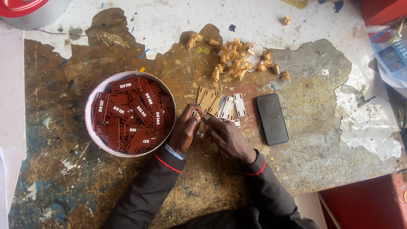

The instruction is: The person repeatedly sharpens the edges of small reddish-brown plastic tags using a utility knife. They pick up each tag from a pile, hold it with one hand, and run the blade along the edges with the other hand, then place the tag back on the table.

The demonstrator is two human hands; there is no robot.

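My left hand and my right hand meet over the worn table, just right of a round white bowl filled with several dark red engraved tags. The left hand pinches a small tag between its fingers. The right hand grips a thin tool whose tip touches that tag. Several tan and white rectangular tags lie fanned out on the table just beyond my fingers.
A heap of curled tan peelings lies farther back. A black phone rests face down right of the tags. The wooden table has flaking white paint. A plastic bottle lies at the right edge, red surfaces beyond.
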